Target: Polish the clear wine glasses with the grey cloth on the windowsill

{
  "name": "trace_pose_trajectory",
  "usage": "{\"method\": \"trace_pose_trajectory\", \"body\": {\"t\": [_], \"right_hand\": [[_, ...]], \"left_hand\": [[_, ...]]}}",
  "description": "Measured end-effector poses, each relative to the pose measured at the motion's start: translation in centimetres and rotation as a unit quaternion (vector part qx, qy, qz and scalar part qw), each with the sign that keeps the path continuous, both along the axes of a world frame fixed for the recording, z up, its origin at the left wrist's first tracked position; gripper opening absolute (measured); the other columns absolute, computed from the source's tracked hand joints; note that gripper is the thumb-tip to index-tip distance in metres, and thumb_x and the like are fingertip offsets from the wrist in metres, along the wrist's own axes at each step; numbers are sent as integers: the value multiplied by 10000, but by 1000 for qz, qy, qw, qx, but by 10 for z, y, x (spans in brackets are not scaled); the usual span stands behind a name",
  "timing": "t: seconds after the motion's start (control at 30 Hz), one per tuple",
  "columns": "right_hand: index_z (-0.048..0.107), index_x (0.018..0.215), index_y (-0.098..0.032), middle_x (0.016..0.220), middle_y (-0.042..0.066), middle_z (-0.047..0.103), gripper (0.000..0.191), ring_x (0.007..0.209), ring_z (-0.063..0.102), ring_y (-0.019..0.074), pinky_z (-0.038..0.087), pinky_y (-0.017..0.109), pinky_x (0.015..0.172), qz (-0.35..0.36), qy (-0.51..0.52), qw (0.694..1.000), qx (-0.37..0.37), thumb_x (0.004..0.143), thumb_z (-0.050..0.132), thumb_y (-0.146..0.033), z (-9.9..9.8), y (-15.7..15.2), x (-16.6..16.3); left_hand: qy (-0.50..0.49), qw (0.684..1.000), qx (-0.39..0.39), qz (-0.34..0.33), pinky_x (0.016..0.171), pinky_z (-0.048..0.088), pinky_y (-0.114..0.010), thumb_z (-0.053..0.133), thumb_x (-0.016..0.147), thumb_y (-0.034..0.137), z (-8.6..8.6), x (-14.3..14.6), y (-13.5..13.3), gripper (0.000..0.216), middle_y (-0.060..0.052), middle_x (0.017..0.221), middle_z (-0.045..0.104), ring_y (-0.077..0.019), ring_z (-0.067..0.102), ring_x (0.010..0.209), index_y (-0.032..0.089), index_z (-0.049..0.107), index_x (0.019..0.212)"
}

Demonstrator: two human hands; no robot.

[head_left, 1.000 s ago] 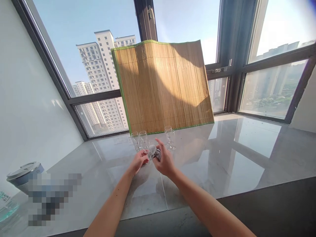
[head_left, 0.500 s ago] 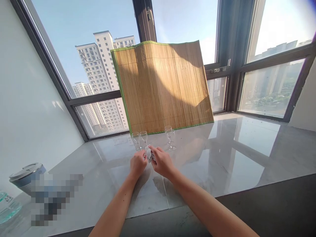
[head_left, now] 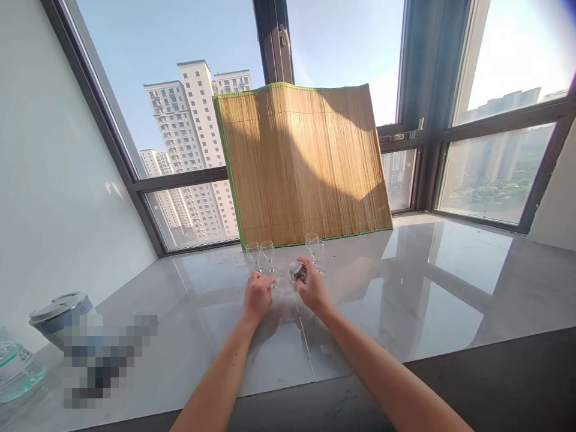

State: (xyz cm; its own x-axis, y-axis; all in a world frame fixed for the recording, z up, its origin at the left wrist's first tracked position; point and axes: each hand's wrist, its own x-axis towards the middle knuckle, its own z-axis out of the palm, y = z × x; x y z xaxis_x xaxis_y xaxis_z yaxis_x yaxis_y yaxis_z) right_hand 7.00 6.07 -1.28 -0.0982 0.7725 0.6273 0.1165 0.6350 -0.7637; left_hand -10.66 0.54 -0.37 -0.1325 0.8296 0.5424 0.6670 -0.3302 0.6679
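My left hand (head_left: pixel 258 296) is closed, its fingers pinched on a small clear stemmed glass (head_left: pixel 282 285) that reaches sideways toward my right hand. My right hand (head_left: pixel 311 287) grips a crumpled grey-and-white cloth or tissue (head_left: pixel 297 272) just beyond the glass; whether the two touch I cannot tell. Beyond my left hand stand two upright stemmed glasses, one on the left (head_left: pixel 252 253) and one on the right (head_left: pixel 267 252). Past my right hand are two more, a rear glass (head_left: pixel 311 239) and a front glass (head_left: pixel 317 251), overlapping in view.
A bamboo mat (head_left: pixel 306 168) with green edging leans against the window behind the glasses. On the left of the grey tiled ledge (head_left: pixel 360 312) are a lidded cup (head_left: pixel 63 309), a clear bottle (head_left: pixel 20 372) and a pixelated patch. The ledge's front edge lies beneath my forearms.
My hands have moved apart from close together. The right one has shifted right with the crumpled cloth or tissue, now more visible. The whole view has shifted slightly.
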Motion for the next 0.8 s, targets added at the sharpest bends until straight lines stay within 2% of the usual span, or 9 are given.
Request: {"method": "trace_pose_trajectory", "body": {"t": [0.1, 0.17, 0.4, 0.53, 0.63, 0.8], "right_hand": [[485, 1155, -201, 875, 11, 617, 503, 774, 578, 161, 446, 293, 735, 20, 44, 998, -51, 656, 454, -140, -6, 9, -1], [492, 1136, -200, 877, 14, 620, 495, 791, 583, 166, 445, 303, 753, 26, 47, 996, -65, 644, 464, -155, -10, 14, -2], [530, 1096, -204, 851, 7, 626, 476, 772, 582, 170, 438, 300, 748, 31, 8, 995, -97, 620, 530, -186, -17, 17, -6], [537, 1091, -201, 765, -11, 607, 491, 681, 555, 164, 423, 281, 664, 33, -26, 986, -161, 602, 572, -209, -16, 12, -5], [541, 1080, -187, 703, -27, 589, 498, 602, 517, 144, 391, 247, 577, 78, -6, 976, -202, 583, 569, -206, -12, 8, -3], [572, 1002, -187, 708, -23, 592, 462, 612, 524, 134, 386, 222, 538, 134, 67, 950, -273, 541, 599, -201, -2, 2, 3]], "left_hand": [[-72, 997, -7, -14, 1014, 308, -461, 635, 699, 125, -1, -3, 3, 177, -87, 787, 622, -315, 427, 1041, 275, 715, 749], [-81, 997, -2, -13, 1010, 316, -458, 648, 705, 142, -2, -5, 5, 180, -81, 798, 629, -307, 425, 1033, 281, 724, 791], [-16, 1000, 11, 1, 996, 330, -453, 616, 747, 136, -9, -12, 7, 243, -81, 779, 620, -302, 443, 1013, 290, 742, 887], [54, 998, 5, 10, 1018, 306, -500, 603, 772, 152, -9, -13, 8, 223, -95, 771, 619, -316, 440, 1024, 291, 750, 865], [97, 995, 19, 7, 995, 329, -493, 581, 785, 147, -8, -14, 8, 244, -98, 761, 617, -311, 453, 1005, 290, 751, 887], [118, 992, 46, 3, 920, 375, -423, 551, 773, 117, -7, -17, 8, 304, -83, 786, 649, -276, 476, 947, 280, 750, 935]]}}
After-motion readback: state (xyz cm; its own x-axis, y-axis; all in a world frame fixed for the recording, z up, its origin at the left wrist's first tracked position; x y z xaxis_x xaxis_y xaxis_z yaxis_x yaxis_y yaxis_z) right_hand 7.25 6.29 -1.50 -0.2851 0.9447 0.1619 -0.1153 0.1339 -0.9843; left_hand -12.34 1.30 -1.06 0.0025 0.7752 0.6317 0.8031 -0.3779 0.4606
